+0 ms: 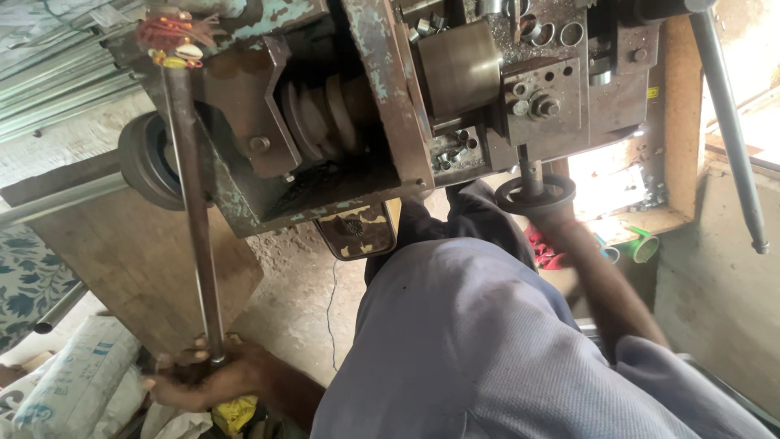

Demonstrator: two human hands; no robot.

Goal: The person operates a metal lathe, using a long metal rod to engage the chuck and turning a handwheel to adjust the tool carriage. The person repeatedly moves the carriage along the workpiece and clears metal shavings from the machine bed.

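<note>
My left hand (203,375) grips the lower end of a long dark metal rod (193,203) that runs up into the old grey-green lathe (325,122). Red and yellow threads (175,36) are tied at the rod's top. My right hand (552,213) is closed around the small black handwheel (532,193) under the lathe's carriage. A shiny steel cylinder (459,69) sits in the machine near several small metal rings (552,32). My grey shirt (487,349) fills the lower middle.
A long steel lever (731,130) hangs at the right. A black pulley wheel (146,162) is at the left, with metal pipes (49,81) behind it. White sacks (73,382) lie at the lower left. Green plastic fittings (642,244) sit by a wooden frame.
</note>
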